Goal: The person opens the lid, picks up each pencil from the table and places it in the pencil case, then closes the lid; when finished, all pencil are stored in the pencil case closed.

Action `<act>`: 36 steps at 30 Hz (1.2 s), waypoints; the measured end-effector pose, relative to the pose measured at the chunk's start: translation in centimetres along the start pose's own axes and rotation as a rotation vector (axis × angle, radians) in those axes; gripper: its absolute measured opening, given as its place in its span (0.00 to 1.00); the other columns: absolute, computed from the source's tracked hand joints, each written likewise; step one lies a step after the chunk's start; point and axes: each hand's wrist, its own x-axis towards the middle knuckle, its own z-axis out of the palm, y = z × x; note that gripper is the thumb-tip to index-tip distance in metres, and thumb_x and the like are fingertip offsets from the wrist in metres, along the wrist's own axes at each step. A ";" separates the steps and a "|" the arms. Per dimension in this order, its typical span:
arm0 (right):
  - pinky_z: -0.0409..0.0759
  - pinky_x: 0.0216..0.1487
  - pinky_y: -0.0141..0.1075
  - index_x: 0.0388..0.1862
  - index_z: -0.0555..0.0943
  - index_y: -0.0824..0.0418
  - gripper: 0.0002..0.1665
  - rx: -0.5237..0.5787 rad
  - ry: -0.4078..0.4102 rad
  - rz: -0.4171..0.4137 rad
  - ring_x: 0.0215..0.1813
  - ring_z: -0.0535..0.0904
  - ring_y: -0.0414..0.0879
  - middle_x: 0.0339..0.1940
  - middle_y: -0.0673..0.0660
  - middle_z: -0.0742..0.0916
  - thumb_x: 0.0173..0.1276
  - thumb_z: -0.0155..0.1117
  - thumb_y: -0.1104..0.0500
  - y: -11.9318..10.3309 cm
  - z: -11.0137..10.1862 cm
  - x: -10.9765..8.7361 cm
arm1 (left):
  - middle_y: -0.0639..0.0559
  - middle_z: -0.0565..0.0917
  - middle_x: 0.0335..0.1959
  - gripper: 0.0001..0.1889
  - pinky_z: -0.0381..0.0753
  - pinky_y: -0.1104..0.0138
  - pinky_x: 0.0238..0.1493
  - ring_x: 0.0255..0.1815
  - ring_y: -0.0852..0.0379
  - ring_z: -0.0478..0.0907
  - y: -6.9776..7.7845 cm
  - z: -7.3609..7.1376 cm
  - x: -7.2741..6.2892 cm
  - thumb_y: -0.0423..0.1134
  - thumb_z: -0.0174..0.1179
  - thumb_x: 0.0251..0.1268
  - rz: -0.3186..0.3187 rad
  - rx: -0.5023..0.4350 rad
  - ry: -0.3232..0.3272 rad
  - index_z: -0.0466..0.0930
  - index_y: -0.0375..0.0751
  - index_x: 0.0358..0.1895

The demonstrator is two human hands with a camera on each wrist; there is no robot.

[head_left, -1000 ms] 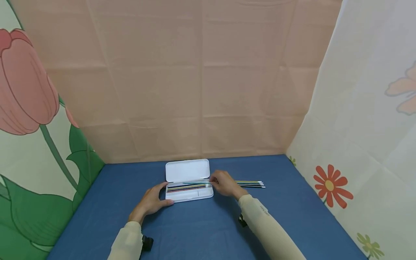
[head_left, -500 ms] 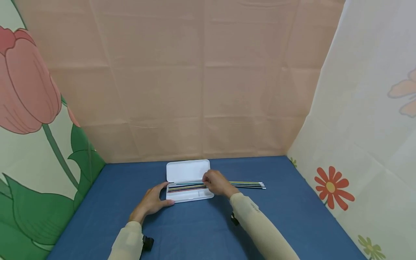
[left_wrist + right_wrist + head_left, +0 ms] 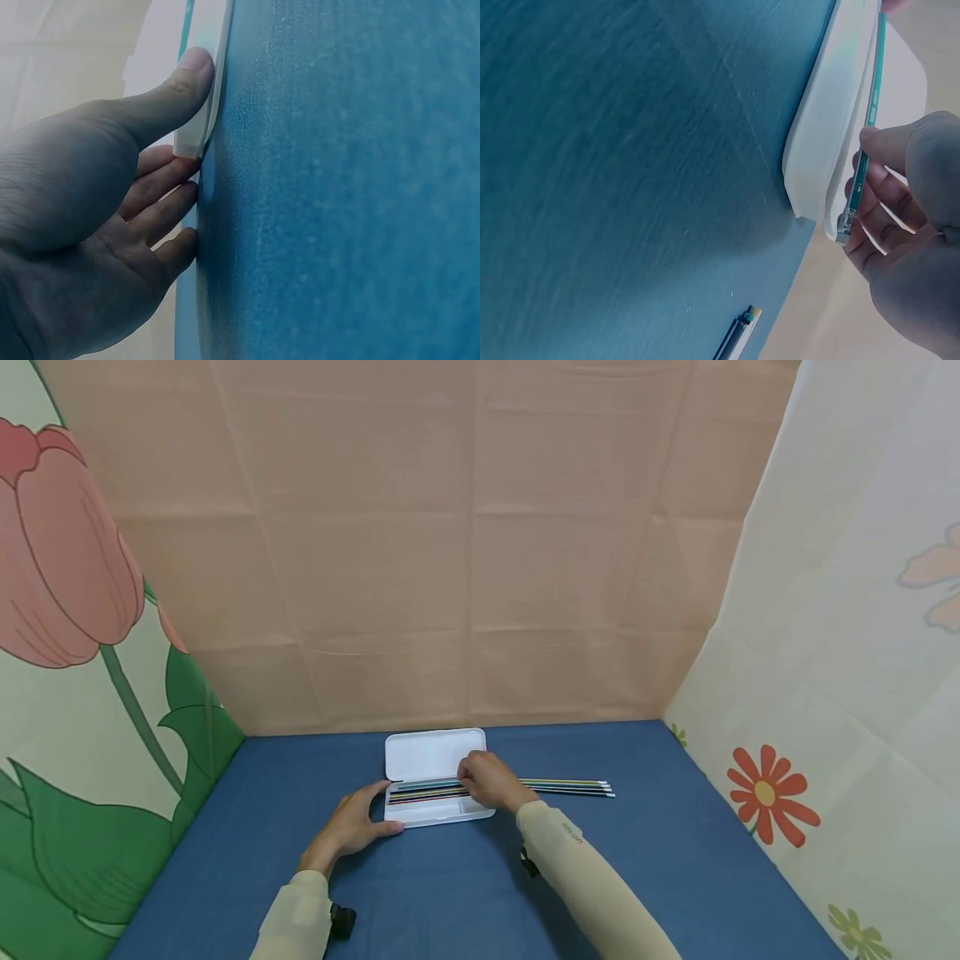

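A white pencil case [image 3: 423, 814] lies open on the blue cloth, its lid [image 3: 435, 755] folded back. Several dark and coloured pencils [image 3: 427, 794] lie lengthwise inside. My left hand [image 3: 345, 828] holds the case's left end, thumb at the front corner and fingers at the back; in the left wrist view the thumb presses the white edge [image 3: 204, 120]. Between thumb and fingers, my right hand [image 3: 492, 782] pinches a green pencil [image 3: 875, 79] over the back of the case. The right wrist view shows its eraser end pointing past the fingers.
More pencils [image 3: 573, 787] lie side by side on the cloth to the right of the case, partly hidden behind the right hand. A beige backdrop [image 3: 465, 568] stands at the table's back edge, with flower-printed sheets on both sides.
My right hand has moved left over the case with the green pencil, which now lies further along the back of the case. The left hand stays in place.
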 end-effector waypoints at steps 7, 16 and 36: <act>0.89 0.53 0.37 0.45 0.93 0.57 0.09 -0.037 0.001 -0.005 0.45 0.84 0.41 0.44 0.52 0.91 0.82 0.68 0.66 -0.3 0.4 0.6 | 0.29 0.70 0.87 0.49 0.67 0.26 0.85 0.88 0.22 0.65 0.2 -0.1 0.0 0.49 0.84 0.67 -0.009 0.000 -0.005 0.69 0.37 0.86; 0.90 0.56 0.38 0.47 0.94 0.58 0.08 -0.043 0.017 -0.017 0.46 0.84 0.43 0.43 0.53 0.91 0.82 0.70 0.65 -0.9 0.7 1.1 | 0.29 0.71 0.87 0.49 0.67 0.26 0.85 0.88 0.23 0.65 0.0 0.0 0.0 0.49 0.84 0.67 -0.010 -0.001 -0.005 0.69 0.38 0.86; 0.91 0.57 0.40 0.50 0.94 0.59 0.07 0.005 0.065 -0.009 0.49 0.87 0.45 0.44 0.54 0.91 0.82 0.72 0.64 -0.3 1.6 1.1 | 0.29 0.71 0.87 0.49 0.67 0.26 0.85 0.88 0.23 0.65 0.1 0.0 0.0 0.49 0.83 0.67 -0.013 0.003 -0.008 0.69 0.38 0.86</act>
